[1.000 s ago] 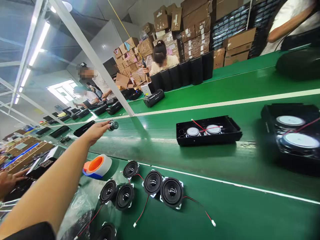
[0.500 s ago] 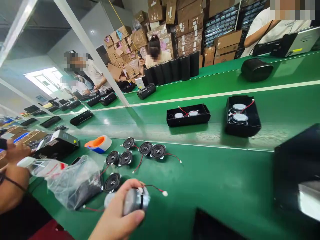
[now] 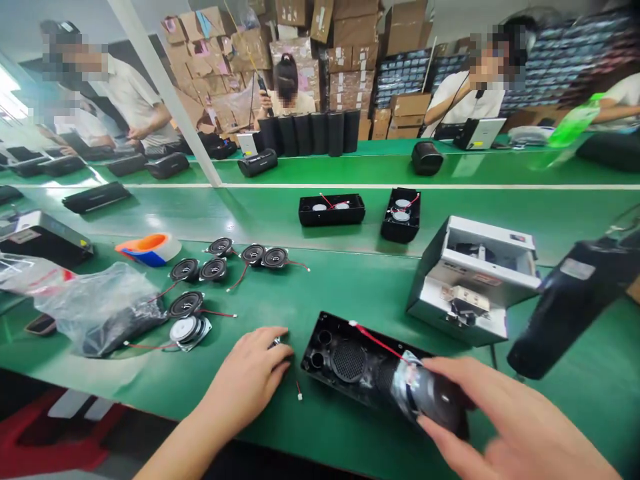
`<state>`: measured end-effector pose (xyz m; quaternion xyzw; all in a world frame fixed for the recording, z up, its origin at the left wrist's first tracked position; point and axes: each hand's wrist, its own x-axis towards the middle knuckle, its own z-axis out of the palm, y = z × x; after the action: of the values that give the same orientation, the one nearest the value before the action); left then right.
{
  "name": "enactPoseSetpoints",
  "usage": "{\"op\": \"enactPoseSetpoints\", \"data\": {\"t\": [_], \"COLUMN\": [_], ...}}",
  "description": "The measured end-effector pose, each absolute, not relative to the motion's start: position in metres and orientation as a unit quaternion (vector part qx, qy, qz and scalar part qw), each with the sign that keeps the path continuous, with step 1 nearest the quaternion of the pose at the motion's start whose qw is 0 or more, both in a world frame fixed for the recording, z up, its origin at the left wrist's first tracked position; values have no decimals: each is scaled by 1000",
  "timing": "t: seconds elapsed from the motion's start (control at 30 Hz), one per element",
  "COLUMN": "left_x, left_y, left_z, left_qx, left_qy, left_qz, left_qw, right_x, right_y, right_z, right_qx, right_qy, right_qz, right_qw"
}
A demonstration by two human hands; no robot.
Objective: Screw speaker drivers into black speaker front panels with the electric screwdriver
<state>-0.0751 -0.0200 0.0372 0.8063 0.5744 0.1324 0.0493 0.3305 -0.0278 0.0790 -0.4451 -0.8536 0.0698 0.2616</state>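
Observation:
My left hand (image 3: 255,370) is closed on a small speaker driver, at the left end of an open black speaker housing (image 3: 367,393). Only a bit of metal shows between the fingers; a short red wire with a white connector (image 3: 299,395) lies just below. With thumb and fingers, my right hand (image 3: 490,413) grips another speaker driver (image 3: 433,397), tilted over the right part of the housing. Its red wire (image 3: 375,339) runs left across the housing. The housing's left round grille opening is uncovered. Several speaker drivers (image 3: 213,269) lie on the green bench to the left.
A grey-white fixture box (image 3: 473,280) and a black cylindrical tool (image 3: 565,307) stand at the right. Tape (image 3: 150,249) and a plastic bag (image 3: 105,300) lie left. Two housings with drivers (image 3: 331,211) sit on the conveyor. People work across the line.
The view has swung right and down. My left hand has lowered the driver to the bench beside the housing. My right hand has come into view gripping another driver over the housing.

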Motion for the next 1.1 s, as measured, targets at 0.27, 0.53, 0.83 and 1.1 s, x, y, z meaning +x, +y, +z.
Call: {"op": "enactPoseSetpoints", "data": {"t": [0.27, 0.53, 0.83, 1.1], "left_x": [-77, -79, -86, -88], "left_y": [-27, -30, -29, -37], "left_z": [38, 37, 25, 12], "left_qx": [801, 818, 680, 758], "left_qy": [577, 550, 620, 576], "left_qz": [151, 151, 348, 306], "left_qw": [53, 73, 180, 18], "right_x": [313, 304, 308, 299], "right_y": [3, 14, 16, 11], "right_z": [85, 75, 76, 80], "right_qx": [-404, -393, -382, -409], "right_qy": [-905, -917, -919, -910], "right_qz": [94, 28, 43, 60], "right_qw": [94, 62, 89, 35]}}
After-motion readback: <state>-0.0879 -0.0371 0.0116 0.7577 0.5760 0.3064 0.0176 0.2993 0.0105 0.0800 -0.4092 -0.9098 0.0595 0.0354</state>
